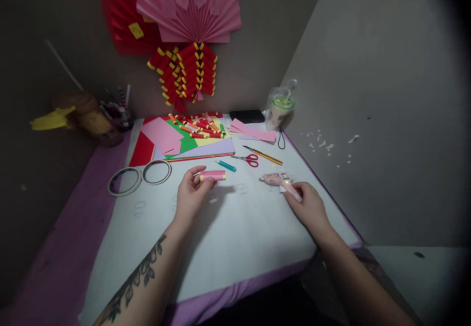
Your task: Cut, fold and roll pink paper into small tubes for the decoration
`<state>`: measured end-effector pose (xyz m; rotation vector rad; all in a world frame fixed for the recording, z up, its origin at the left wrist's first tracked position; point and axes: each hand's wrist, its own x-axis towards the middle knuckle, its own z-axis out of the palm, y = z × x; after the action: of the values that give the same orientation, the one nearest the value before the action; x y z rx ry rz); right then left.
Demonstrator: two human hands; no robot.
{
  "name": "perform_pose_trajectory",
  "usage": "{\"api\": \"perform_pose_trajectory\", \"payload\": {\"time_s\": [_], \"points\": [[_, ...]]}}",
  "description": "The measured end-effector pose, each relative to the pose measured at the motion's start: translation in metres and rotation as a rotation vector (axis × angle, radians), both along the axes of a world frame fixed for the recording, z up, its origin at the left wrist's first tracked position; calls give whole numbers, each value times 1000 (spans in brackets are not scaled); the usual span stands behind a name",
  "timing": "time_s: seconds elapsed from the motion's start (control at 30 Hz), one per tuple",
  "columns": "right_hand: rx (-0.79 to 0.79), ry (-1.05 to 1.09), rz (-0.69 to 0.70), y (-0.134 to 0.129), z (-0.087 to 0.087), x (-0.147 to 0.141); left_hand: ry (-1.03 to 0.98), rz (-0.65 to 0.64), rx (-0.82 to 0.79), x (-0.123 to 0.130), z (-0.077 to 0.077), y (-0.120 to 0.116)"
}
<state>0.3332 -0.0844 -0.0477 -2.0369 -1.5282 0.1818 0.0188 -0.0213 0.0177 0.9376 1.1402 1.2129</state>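
Observation:
Between the thumb and fingers of my left hand [196, 184] is a small pink paper roll [214, 175] with yellow bands at its ends, held level just above the white work surface. My right hand [306, 202] grips the handle of a pale pink glue gun [276, 179], whose nozzle points left toward the roll. Beyond my hands lie a teal pen-like tool [225, 166], red-handled scissors [251, 160] and a yellow craft knife [270, 156]. Part of my right hand's fingers is hidden behind the glue gun's handle.
Two tape rolls [157, 172] sit at the left. Coloured paper sheets [162, 137] and several small paper rolls [202, 128] cover the back, near a black phone [247, 116] and a bagged cup [280, 107]. Paper fans [198, 7] and firecracker garlands [189, 73] hang on the wall.

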Motion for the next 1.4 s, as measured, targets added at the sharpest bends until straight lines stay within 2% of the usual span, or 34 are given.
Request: {"api": "perform_pose_trajectory", "payload": {"time_s": [0.1,0.2,0.27,0.37,0.47,0.6,0.73,0.87,1.07,1.4], "points": [[26,-121,13,12,1,7,-1,18,12,1,1,0],[75,-144,61,20,22,-12,19,28,21,2,1,-1],[98,-10,197,25,43,-40,27,28,15,2,2,-3],[32,291,395,36,74,-92,22,22,18,2,3,-5],[-18,515,526,48,87,-134,10,8,43,1,3,-6],[46,713,623,57,76,-161,-5,-16,54,0,0,-5],[95,865,670,57,64,-166,2,-41,57,1,-1,-5],[94,936,693,56,64,-165,13,-46,45,3,1,-7],[110,954,716,57,61,-163,26,-57,26,5,-1,-7],[215,819,732,56,54,-163,17,-50,5,7,-1,-6]]}}
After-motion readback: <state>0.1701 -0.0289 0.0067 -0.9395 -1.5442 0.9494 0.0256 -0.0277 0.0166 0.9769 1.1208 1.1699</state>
